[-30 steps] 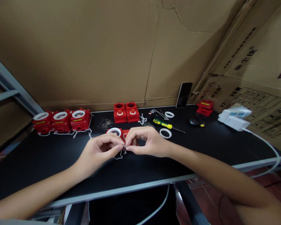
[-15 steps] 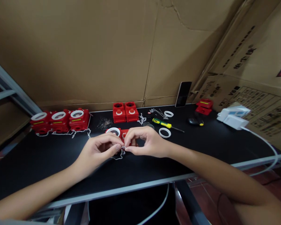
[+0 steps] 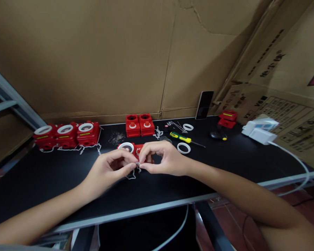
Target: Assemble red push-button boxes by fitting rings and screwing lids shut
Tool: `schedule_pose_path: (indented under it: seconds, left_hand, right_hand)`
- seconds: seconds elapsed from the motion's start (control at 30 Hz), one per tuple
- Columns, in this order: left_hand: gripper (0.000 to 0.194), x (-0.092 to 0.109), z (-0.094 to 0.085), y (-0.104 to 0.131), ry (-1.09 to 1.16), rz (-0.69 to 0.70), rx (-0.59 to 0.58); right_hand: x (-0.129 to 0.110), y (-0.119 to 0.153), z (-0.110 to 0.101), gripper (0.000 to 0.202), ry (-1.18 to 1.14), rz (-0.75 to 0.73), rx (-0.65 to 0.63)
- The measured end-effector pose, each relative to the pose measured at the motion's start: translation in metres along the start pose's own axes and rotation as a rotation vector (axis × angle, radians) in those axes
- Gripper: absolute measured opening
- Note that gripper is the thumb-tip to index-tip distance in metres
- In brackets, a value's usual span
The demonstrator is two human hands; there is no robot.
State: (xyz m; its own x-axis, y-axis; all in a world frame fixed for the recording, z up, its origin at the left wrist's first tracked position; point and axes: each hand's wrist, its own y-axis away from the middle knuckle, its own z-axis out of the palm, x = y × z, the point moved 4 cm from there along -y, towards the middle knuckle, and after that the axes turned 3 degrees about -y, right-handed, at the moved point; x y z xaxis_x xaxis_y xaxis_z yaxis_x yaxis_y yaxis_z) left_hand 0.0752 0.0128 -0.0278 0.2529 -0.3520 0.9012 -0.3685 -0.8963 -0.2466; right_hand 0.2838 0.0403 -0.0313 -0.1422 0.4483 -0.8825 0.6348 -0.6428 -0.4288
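Note:
My left hand (image 3: 108,169) and my right hand (image 3: 163,158) meet fingertip to fingertip over the black table. Each pinches a thin white cord (image 3: 131,178), whose loose loop hangs just below the fingers. Right behind them lies a red housing (image 3: 139,148) with a white ring (image 3: 126,147) at its left end; my right fingers hide part of it. How the cord is attached between the fingertips is too small to make out.
Three red housings (image 3: 67,139) with white rings and cords stand at the left. Two more (image 3: 140,129) sit at the back. To the right are a yellow-green screwdriver (image 3: 181,137), a loose white ring (image 3: 184,148), an upright phone (image 3: 204,105) and white chargers (image 3: 260,130).
My fingertips have shifted very slightly around the cord, and its dangling loop hangs a little differently. Everything else stays in place.

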Motion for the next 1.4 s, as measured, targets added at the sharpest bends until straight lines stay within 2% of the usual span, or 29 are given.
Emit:
schedule_pose_path:
  seconds: [0.27, 0.57, 0.8, 1.13, 1.4]
  left_hand:
    - [0.026, -0.0029, 0.0016, -0.0007, 0.082, -0.044, -0.001]
    - [0.028, 0.0034, 0.0007, -0.0002, -0.004, -0.011, -0.023]
    - [0.034, 0.0014, 0.0021, 0.0015, 0.052, -0.100, -0.025]
    - [0.039, 0.0010, 0.0036, 0.0010, 0.064, -0.137, -0.037]
    - [0.030, -0.0009, 0.0050, 0.0013, 0.084, -0.118, -0.026]
  right_hand:
    - [0.0003, 0.0001, -0.0013, 0.014, -0.005, -0.005, 0.011]
    - [0.0015, -0.0001, -0.0006, 0.015, -0.028, -0.026, 0.000]
    - [0.0014, 0.0002, 0.0005, 0.016, -0.034, -0.008, -0.018]
    - [0.0024, 0.0004, -0.0007, 0.020, -0.080, 0.031, -0.047]
    - [0.0047, 0.0006, 0.0046, 0.017, -0.055, 0.052, -0.047]
